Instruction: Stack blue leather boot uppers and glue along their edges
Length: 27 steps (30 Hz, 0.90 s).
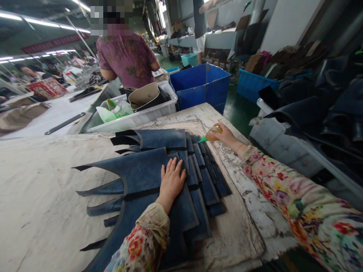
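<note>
Several dark blue leather pieces (147, 170) lie fanned and overlapping on the worn white table top (42, 189). My left hand (171, 180) rests flat on the top piece, fingers stretched out. My right hand (225, 135) is closed round a small amber squeeze bottle (213, 133) with a green nozzle. The nozzle touches the far right edge of the stacked blue pieces. Both my sleeves are floral.
A white tray (147, 115) with beige pieces and a plastic bag stands beyond the table. A person in a purple shirt (126, 56) works behind it. Blue bins (201, 85) stand on the green floor. Dark leather stacks (326, 109) fill the right side.
</note>
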Each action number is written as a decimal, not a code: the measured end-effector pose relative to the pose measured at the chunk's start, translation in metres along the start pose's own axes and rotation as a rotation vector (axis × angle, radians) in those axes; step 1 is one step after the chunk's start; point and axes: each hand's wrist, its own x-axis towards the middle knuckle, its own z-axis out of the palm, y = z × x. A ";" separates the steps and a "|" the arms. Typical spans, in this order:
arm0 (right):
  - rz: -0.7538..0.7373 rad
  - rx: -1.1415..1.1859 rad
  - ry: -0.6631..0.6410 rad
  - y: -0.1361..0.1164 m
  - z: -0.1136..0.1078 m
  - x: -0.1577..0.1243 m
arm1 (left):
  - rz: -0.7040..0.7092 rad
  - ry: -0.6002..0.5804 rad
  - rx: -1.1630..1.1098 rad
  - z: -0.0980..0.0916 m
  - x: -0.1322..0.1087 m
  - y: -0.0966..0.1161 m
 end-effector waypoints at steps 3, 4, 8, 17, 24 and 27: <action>0.053 -0.015 -0.036 0.000 -0.010 -0.013 | 0.002 -0.004 0.001 0.000 0.000 0.000; 0.062 -0.016 -0.049 0.000 -0.013 -0.017 | 0.003 -0.005 0.001 0.000 0.000 0.000; 0.033 -0.012 -0.084 0.001 -0.017 -0.023 | 0.006 -0.009 0.003 0.000 0.000 0.000; -0.118 -0.069 0.090 0.005 0.005 -0.008 | 0.011 0.004 0.007 -0.003 -0.001 0.001; -0.047 -0.071 -0.052 -0.007 -0.024 -0.034 | 0.008 0.001 -0.005 -0.003 -0.001 0.002; -0.034 -0.066 -0.109 -0.016 -0.038 -0.047 | 0.006 -0.002 -0.007 -0.003 -0.001 0.002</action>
